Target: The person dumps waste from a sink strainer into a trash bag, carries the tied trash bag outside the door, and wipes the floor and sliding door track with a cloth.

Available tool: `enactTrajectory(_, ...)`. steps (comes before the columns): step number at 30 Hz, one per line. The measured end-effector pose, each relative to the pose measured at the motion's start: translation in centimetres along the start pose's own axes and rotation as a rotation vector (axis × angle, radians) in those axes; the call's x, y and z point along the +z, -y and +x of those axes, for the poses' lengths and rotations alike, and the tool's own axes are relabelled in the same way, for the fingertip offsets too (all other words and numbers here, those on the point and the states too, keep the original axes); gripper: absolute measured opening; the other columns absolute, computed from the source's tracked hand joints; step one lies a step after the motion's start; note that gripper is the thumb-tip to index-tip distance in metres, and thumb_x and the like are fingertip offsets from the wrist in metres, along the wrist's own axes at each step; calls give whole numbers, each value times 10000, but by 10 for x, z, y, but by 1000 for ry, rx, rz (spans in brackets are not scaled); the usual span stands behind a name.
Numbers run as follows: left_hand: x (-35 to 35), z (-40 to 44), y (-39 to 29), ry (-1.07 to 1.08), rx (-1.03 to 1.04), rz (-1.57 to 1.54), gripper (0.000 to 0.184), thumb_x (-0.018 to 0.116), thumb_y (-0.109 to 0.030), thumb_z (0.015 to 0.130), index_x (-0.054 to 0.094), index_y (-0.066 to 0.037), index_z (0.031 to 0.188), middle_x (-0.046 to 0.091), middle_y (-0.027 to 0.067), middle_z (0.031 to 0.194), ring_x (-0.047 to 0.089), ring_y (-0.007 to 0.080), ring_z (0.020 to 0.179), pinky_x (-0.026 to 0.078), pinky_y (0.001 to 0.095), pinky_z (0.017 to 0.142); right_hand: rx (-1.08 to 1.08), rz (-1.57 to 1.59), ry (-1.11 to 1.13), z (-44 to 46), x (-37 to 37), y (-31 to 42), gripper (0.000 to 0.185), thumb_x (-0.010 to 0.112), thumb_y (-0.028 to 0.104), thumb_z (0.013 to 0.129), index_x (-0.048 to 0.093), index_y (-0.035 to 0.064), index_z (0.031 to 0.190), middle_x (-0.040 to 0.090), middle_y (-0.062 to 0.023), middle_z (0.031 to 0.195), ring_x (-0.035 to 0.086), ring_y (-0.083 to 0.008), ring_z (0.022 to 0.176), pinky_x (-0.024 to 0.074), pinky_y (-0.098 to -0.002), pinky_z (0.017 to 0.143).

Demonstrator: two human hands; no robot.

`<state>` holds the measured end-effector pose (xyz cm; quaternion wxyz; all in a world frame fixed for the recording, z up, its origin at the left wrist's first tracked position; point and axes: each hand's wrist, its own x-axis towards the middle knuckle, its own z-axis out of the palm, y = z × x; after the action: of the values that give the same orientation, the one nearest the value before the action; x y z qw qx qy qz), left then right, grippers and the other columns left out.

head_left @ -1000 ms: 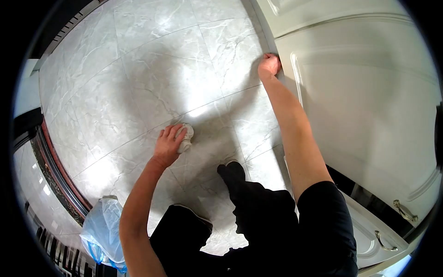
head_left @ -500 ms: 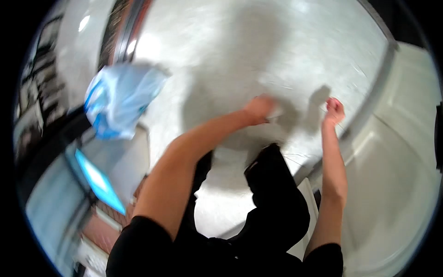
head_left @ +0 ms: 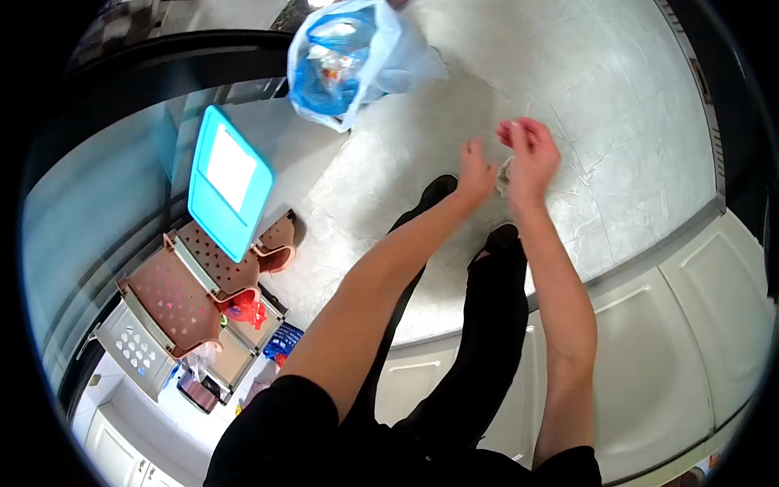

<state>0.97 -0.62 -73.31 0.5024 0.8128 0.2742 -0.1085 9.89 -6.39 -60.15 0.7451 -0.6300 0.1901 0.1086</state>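
Observation:
Near the centre of the view, my left hand (head_left: 477, 174) is partly blurred, its fingers bent against a small whitish crumpled cloth (head_left: 503, 178). Part of the cloth is hidden behind my right hand (head_left: 534, 159), which is raised close beside it. The fingertips of my right hand are drawn together, and whatever they may hold is too small to make out. Both hands are above the grey marbled floor (head_left: 617, 154), in front of my black shoes.
A light blue plastic bag (head_left: 398, 57) with rubbish inside stands at the top. At the left are a bright blue panel (head_left: 231, 183) and a pink shelf rack (head_left: 166, 296) with bagged items. Cream cabinets (head_left: 649, 365) line the lower right; a dark edge runs along the far right.
The view has turned toward the bag and rack. My left hand has lifted from the floor with the cloth, and my right hand has left the cabinet's base and come beside it.

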Motion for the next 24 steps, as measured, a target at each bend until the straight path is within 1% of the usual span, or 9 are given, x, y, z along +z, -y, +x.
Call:
enactTrajectory(3, -68, 8, 21, -103, 174, 236, 565, 587, 27, 713, 379, -15, 1236, 389, 193, 1226, 396, 361, 1157, 425, 371, 886, -25, 0, 162, -21, 91, 19, 54, 578, 14, 830, 581, -18, 874, 651, -88, 774, 636, -135, 707, 501, -252, 630)
enactTrajectory(6, -178, -13, -39, -442, 167, -144, 511, 545, 88, 692, 441, -59, 1170, 417, 131, 1194, 399, 305, 1158, 472, 288, 746, -131, -56, 276, -28, 170, 13, 29, 596, 8, 807, 592, -4, 833, 644, -71, 710, 634, -119, 671, 499, -250, 616)
enactTrajectory(9, -264, -2, -32, -609, 169, 140, 426, 565, 51, 725, 481, -46, 1131, 392, 148, 1234, 412, 290, 1165, 456, 352, 843, -209, -366, 369, -21, 222, 1, 86, 644, 23, 728, 627, 42, 810, 667, -98, 804, 654, -256, 750, 512, -314, 697)
enactTrajectory(11, -299, 13, -20, -656, 159, 217, 397, 571, 25, 729, 483, -17, 1114, 378, 176, 1253, 413, 328, 1151, 428, 378, 883, -348, -559, 412, -7, 243, -29, 129, 632, 12, 705, 642, 61, 824, 651, -115, 911, 634, -280, 826, 496, -340, 757)
enactTrajectory(12, -310, 24, -13, -669, 125, 242, 410, 581, 13, 725, 476, -4, 1121, 387, 185, 1251, 410, 337, 1156, 412, 386, 906, -485, -739, 452, -3, 250, -43, 179, 620, 1, 682, 658, 80, 838, 635, -133, 1019, 614, -304, 902, 480, -367, 818)
enactTrajectory(15, -340, 58, 1, -653, 106, 290, 466, 606, -17, 714, 455, 23, 1153, 407, 202, 1250, 401, 350, 1171, 380, 397, 951, -417, -1024, 525, 2, 253, -56, 287, 602, -26, 646, 677, 106, 889, 527, -117, 1233, 533, -285, 1054, 430, -387, 903)
enactTrajectory(19, -355, 97, 11, -501, 84, 322, 607, 664, -79, 692, 415, 25, 1235, 429, 224, 1258, 390, 358, 1195, 346, 395, 995, -599, -1325, 617, 6, 243, -49, 260, 614, 34, 677, 681, 115, 915, 478, -95, 1278, 483, -260, 1081, 416, -385, 864)
enactTrajectory(21, -354, 113, 20, -440, 89, 307, 619, 684, -106, 684, 432, 3, 1239, 436, 216, 1258, 394, 356, 1194, 345, 397, 999, -749, -1779, 775, 10, 239, -37, 231, 612, 130, 727, 676, 115, 948, 490, -68, 1213, 445, -231, 1064, 377, -381, 823)
enactTrajectory(24, -356, 134, 33, -334, 95, 309, 568, 714, -143, 671, 496, -47, 1186, 479, 194, 1220, 429, 340, 1167, 363, 397, 978, -920, -1923, 670, 20, 235, -38, 169, 572, 212, 796, 689, 163, 909, 514, -71, 1184, 480, -218, 993, 368, -394, 787)
